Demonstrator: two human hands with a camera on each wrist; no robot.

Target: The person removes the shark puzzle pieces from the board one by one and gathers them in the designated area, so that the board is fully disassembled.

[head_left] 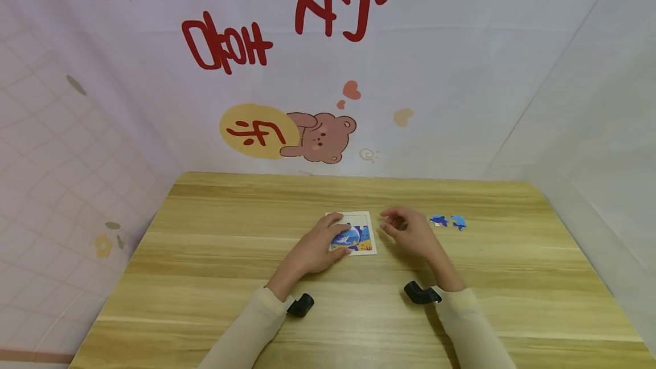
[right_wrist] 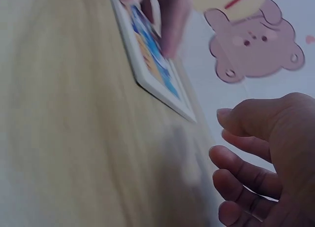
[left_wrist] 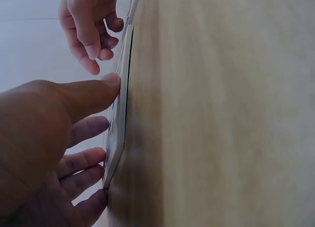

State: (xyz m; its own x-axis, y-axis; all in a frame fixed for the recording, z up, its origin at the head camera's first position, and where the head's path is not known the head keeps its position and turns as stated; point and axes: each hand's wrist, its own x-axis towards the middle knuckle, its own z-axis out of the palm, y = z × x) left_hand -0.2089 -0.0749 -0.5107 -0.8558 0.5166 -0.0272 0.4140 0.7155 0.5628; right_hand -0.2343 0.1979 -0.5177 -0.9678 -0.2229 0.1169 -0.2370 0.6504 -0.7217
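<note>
A small square jigsaw puzzle in a white frame (head_left: 373,244) lies on the table, with a blue sea picture partly filled in and its upper part showing white. My left hand (head_left: 319,248) rests across its left side, fingers spread and the thumb at the lower edge. In the left wrist view that thumb (left_wrist: 98,93) and the fingertips touch the puzzle's face. Just right of the frame hovers my right hand (head_left: 414,233), fingers loosely bent and holding nothing, as the right wrist view of the hand (right_wrist: 275,158) also shows. Part of the picture is hidden under the left hand.
Two loose blue puzzle pieces, one darker (head_left: 439,221) and one lighter (head_left: 458,221), lie right of the right hand. The wooden table (head_left: 205,266) ends at the back against a white printed cloth (head_left: 441,73). Black wrist mounts (head_left: 421,293) stick out from both sleeves.
</note>
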